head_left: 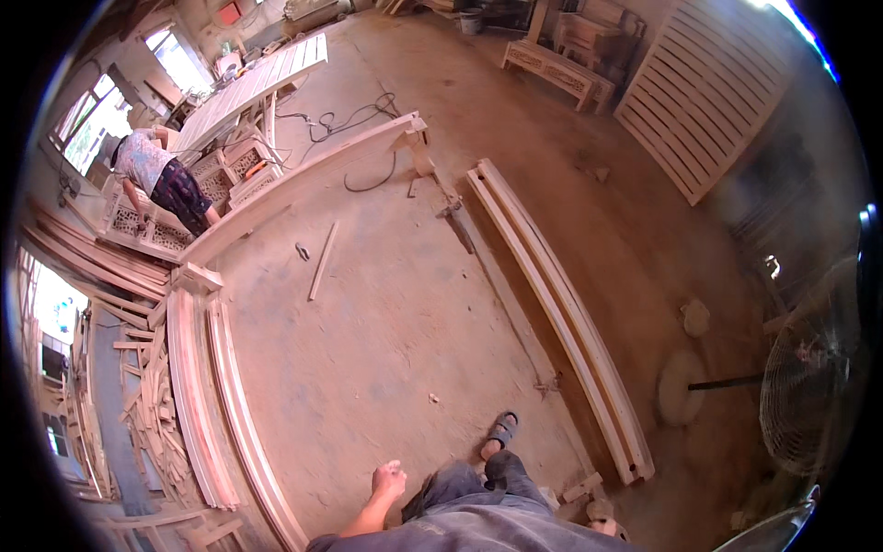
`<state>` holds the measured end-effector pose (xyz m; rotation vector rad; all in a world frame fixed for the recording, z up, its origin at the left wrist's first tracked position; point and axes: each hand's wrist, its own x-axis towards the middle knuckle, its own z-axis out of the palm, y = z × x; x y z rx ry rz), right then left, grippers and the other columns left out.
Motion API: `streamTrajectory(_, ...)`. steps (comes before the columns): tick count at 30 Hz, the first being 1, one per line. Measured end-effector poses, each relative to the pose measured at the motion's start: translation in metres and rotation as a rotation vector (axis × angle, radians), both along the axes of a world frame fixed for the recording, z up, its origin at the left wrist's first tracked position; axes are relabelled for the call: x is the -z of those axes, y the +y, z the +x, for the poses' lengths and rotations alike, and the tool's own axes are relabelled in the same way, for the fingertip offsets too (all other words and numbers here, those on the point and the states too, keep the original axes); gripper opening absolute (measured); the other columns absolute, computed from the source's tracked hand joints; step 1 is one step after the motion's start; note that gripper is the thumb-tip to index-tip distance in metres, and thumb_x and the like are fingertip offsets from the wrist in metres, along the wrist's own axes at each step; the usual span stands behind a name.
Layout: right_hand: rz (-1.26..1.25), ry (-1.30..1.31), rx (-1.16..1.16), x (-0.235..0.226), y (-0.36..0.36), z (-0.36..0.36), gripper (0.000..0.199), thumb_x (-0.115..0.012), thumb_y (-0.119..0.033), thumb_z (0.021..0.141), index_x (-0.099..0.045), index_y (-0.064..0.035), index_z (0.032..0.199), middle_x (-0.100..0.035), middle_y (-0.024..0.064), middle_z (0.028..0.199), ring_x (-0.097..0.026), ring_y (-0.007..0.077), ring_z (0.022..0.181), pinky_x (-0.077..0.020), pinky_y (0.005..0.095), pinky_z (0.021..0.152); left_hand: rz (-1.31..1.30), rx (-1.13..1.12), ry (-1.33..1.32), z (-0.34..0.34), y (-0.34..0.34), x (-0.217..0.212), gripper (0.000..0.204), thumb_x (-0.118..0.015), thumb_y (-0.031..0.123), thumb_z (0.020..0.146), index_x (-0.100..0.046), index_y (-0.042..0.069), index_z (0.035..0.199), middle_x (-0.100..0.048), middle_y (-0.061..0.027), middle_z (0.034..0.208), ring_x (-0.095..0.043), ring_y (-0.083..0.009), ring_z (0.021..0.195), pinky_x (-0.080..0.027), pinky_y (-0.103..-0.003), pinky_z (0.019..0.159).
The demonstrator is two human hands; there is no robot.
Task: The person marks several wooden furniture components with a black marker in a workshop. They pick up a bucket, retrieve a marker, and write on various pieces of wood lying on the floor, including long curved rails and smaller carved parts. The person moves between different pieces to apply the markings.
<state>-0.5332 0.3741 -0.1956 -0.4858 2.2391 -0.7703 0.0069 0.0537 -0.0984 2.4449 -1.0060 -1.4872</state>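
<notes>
My left hand (389, 480) hangs at my side above the dusty floor, its fingers curled into a fist with nothing in it. My right hand is out of the picture. Below me I see my grey trousers and my sandalled foot (501, 432) on the floor. The nearest workpieces are a pair of long pale wooden rails (563, 317) lying on the floor to my right and two long curved boards (216, 405) to my left. Neither hand touches any of them.
A long beam (303, 179) lies across the floor ahead, with a thin stick (322, 260) and cables (354, 120) near it. Another person (156, 175) bends over carved panels at far left. A standing fan (809, 396) is at right, a slatted panel (708, 92) behind, and an offcut pile (152, 414) at left.
</notes>
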Motion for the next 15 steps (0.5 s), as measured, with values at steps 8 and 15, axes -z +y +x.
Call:
streamTrajectory(8,-0.424,-0.274,0.140,-0.129,-0.494,-0.021,0.015,-0.062,-0.001,0.077,-0.064,0.0003,0.092,-0.058,0.0054,0.070,-0.055,0.0128,0.059,-0.0433,0.0276,0.051,-0.150,-0.083,0.127,-0.002,-0.202,-0.034,0.040,-0.053,0.003,0.090,-0.053,-0.004,0.129,-0.070,-0.0099,0.086,-0.059,-0.0143,0.051,-0.050,-0.029,0.048)
streamTrajectory(15,-0.505,-0.485,0.628,-0.119,-0.802,0.048,0.024,-0.065,-0.009,0.085,-0.063,-0.0051,0.109,-0.065,0.0077,0.072,-0.060,0.0167,0.054,-0.0477,0.0275,0.047,-0.190,-0.111,0.103,0.063,-0.463,-0.025,0.041,-0.051,0.004,0.093,-0.049,-0.006,0.133,-0.067,-0.0096,0.086,-0.055,-0.0115,0.048,-0.046,-0.027,0.044)
